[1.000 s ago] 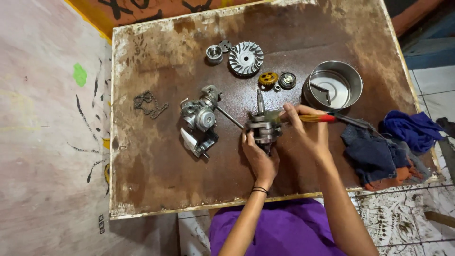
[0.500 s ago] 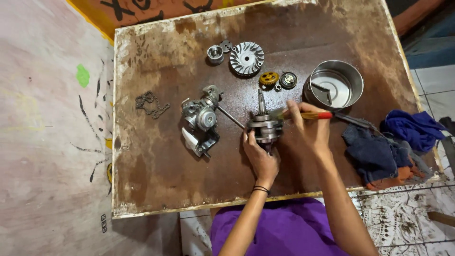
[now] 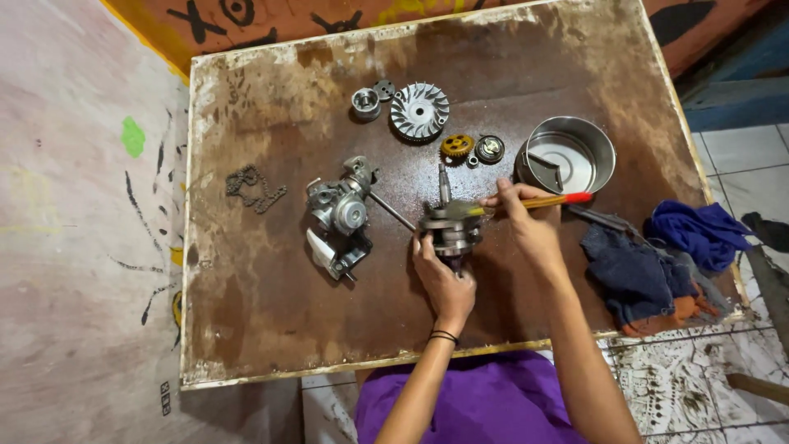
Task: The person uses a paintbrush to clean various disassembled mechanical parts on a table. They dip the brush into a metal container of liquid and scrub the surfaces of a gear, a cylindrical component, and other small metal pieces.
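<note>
While left hand [image 3: 444,275] grips crankshaft [image 3: 450,224], right hand [image 3: 530,222] brushing

No packages, labels, signs, screens.

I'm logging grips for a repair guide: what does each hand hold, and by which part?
Left hand grips the crankshaft at its lower end; right hand holds a brush mid-handle.

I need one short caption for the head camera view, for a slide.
Left hand steadies a metal crankshaft on a stained worktable while the right hand brushes it with a red-tipped brush.
</note>
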